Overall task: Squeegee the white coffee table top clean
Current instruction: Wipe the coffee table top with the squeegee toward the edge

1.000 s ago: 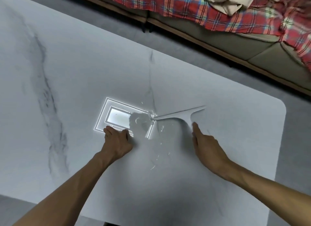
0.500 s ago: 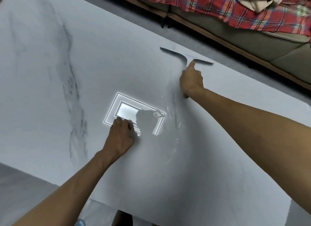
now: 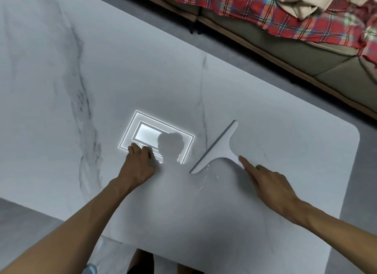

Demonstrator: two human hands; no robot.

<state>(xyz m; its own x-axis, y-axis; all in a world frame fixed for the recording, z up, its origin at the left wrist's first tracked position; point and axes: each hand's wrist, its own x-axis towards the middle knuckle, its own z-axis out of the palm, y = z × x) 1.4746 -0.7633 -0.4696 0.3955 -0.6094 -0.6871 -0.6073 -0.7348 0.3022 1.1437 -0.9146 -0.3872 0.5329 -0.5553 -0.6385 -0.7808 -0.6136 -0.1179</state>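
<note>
White, grey-veined marble-look coffee table top (image 3: 61,90) fills most of the view. A white T-shaped squeegee (image 3: 221,149) lies on it towards the near right corner, its grey-edged blade running diagonally from near-left to far-right and touching the surface. The right hand (image 3: 273,186) holds the handle, index finger stretched along it and the other fingers curled; the handle's end is hidden beneath them. The left hand (image 3: 138,164) holds nothing: its fingers are curled under, knuckles resting on the table at the near edge of a bright rectangular light reflection (image 3: 146,131). Thin water streaks (image 3: 204,179) glint just beside the blade's near end. Beyond the table, a red plaid blanket (image 3: 255,8) and beige cloth (image 3: 295,0) lie on a grey-green sofa (image 3: 336,69).
</note>
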